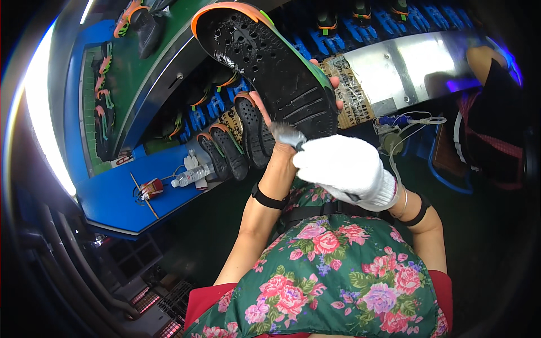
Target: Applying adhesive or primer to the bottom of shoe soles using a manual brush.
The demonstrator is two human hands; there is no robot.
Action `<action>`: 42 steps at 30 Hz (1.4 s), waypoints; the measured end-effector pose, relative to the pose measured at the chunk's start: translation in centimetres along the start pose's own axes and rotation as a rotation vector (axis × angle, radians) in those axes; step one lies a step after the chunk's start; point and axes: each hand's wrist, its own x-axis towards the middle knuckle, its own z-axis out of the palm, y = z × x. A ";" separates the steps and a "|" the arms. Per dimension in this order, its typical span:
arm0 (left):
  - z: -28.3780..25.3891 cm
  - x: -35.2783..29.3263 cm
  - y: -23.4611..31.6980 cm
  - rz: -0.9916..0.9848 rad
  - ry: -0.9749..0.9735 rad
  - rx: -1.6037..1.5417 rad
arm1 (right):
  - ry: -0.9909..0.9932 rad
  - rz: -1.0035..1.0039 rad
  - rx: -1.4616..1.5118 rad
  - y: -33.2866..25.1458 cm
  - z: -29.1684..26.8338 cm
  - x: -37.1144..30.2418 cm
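Note:
My left hand (262, 110) grips a large black shoe sole (270, 67) with an orange and green edge, its thumb along the near side and its fingertips showing past the far side. The sole's face is turned up toward me, with round holes at the toe end and grooves toward the heel; parts of it gleam as if wet. In a white knit glove, my right hand (344, 169) is closed round a small brush (286, 135). Its bristles are close to the sole's heel end, by my left wrist; whether they touch it I cannot tell.
Several similar soles (228, 149) lean beside a blue table (112, 194) at left, which bears a clear bottle (191, 176) and a small red container (151, 190). Beyond, shoe pieces stand along a line with blue holders (332, 44) and a metal rail (417, 59). A person (490, 101) is at right.

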 end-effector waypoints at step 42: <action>-2.8 -2.7 5.1 -0.257 0.351 0.171 | -0.090 0.371 0.562 -0.2 -0.4 0.4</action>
